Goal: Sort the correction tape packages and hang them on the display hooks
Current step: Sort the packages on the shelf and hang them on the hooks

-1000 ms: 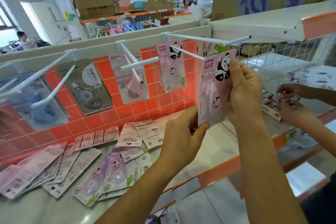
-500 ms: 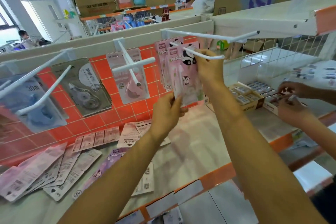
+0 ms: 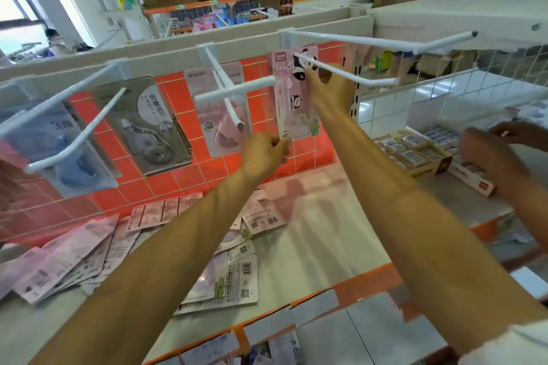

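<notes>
1. Pinches with the left hand (image 3: 265,154) the bottom left corner of the panda package (image 3: 296,97), with thumb and curled fingers closed on the card.
2. Holds with the right hand (image 3: 332,89) the top right edge of the same package, just beside the hook (image 3: 355,75). Fingertips partly hidden behind the card, so this grip is judged rather than fully seen.
3. As for the package: hangs upright with its long axis vertical, already threaded on the hook and pushed far back, close to the orange tiled wall (image 3: 133,186).
4. As for the hook: runs out from the wall toward the camera and to the right, ending in an upturned tip well apart from the package.
5. Judged as the end of this hanging step, with only the letting go left for this piece.
6. For the next piece, necessary to reach down and to the left, to the loose packages (image 3: 225,281) lying flat on the shelf (image 3: 311,231), below both hands and well apart from the hook.
7. Probably easier with the left hand, being lower and on that side. Right hand higher and farther from the pile.
8. On the neighbouring hooks to the left, a pink package (image 3: 219,109), a grey package (image 3: 148,124) and a blue package (image 3: 59,151), so apparently one kind per hook.
9. At the right, another person's hands (image 3: 486,163) near small boxes (image 3: 415,151). No part in this step.
</notes>
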{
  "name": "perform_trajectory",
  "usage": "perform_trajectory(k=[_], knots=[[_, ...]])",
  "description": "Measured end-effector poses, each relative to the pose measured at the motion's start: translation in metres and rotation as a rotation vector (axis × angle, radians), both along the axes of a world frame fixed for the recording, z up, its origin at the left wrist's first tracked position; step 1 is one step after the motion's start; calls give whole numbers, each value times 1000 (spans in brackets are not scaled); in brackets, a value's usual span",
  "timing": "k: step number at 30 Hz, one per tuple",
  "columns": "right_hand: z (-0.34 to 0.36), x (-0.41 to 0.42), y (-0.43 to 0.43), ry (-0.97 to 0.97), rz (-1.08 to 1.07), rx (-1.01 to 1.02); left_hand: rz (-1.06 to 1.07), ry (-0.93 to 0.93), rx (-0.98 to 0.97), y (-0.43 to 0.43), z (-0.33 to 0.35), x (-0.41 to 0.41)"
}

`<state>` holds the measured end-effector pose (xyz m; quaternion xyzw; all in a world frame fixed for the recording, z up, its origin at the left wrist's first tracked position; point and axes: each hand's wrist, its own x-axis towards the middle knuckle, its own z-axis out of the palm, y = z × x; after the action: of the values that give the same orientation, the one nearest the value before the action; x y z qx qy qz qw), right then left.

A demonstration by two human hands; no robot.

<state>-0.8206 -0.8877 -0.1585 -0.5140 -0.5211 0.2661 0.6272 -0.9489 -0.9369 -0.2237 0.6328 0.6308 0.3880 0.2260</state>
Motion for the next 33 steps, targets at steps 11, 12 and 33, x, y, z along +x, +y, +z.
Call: perform_trajectory(k=[11,12,33], knots=[[-135,-37,-60,-215,144,-368,-43,778,-194,-52,-81,-49],[-146,-43,-68,-267,221,-410,-38,809,-194,-56,-86,-51],[-155,-48,-140,-196,247,-374,108,198,-54,-128,-102,-57]])
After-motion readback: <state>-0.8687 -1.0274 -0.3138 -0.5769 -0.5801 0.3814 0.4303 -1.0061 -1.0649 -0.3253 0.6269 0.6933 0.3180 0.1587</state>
